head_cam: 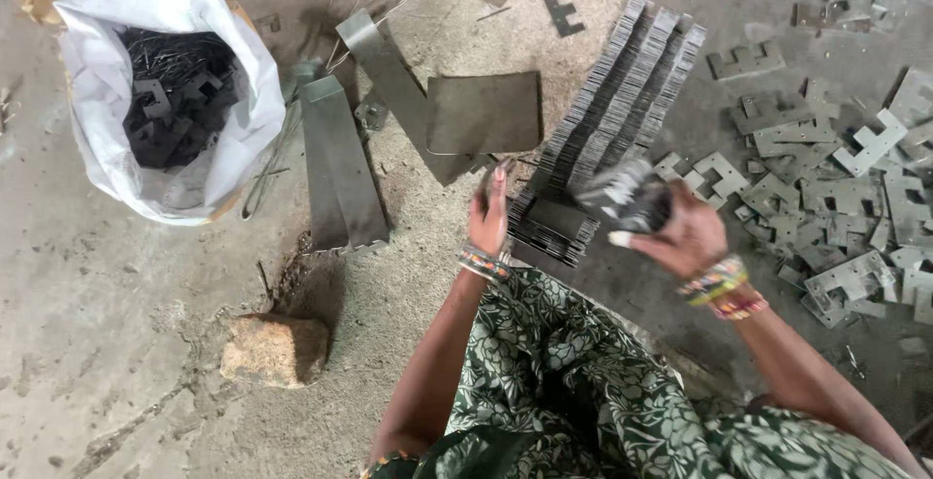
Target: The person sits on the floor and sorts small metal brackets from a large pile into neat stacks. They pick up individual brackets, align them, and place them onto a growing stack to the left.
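Covering the dusty concrete floor [117,343], stamped metal plates [826,178] lie scattered.

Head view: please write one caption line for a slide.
Right hand holds a bundle of metal stampings; left hand touches the stacked row.

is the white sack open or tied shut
Open: the white sack has its mouth spread wide, with dark metal pieces visible inside.

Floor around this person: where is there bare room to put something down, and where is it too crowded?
Bare concrete floor lies left of the stone, below the white sack. Another open patch sits between the flat metal strips and the stone. Crowded: scattered cut plates on the right, and the long stack by the left hand and right hand.
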The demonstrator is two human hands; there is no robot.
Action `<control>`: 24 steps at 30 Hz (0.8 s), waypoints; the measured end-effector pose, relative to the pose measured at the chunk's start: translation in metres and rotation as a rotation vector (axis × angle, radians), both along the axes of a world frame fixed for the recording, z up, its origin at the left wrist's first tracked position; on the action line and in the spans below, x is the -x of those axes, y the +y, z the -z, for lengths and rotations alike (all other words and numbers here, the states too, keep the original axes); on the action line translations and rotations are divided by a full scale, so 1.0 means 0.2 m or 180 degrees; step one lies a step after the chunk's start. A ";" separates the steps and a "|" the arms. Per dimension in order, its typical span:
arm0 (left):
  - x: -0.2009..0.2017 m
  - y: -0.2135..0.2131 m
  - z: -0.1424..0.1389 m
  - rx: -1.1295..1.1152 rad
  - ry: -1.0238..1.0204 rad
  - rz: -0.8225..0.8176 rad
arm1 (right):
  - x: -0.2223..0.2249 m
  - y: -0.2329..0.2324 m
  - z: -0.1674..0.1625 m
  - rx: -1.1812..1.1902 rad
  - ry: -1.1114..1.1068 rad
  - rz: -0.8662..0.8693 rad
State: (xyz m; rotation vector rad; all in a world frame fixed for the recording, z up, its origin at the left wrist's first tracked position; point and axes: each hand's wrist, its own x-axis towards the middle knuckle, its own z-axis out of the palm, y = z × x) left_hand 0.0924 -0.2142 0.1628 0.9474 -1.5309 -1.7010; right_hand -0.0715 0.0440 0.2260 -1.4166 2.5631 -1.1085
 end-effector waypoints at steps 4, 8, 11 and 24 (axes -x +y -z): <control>0.09 -0.01 -0.01 -0.0032 0.0125 0.0788 | -0.15 -0.37 -0.19 -0.2460 0.0400 0.0127; 0.17 -0.03 -0.03 -0.0083 0.0221 0.0990 | -0.22 -0.37 -0.14 -0.1310 0.1626 0.0255; 0.21 -0.03 0.01 -0.0407 0.0763 0.0881 | -0.22 -0.24 0.06 -0.0558 0.0370 0.0981; 0.25 0.06 0.01 0.0260 -0.0047 0.0806 | -0.40 -0.25 0.13 -0.0546 0.0483 0.0683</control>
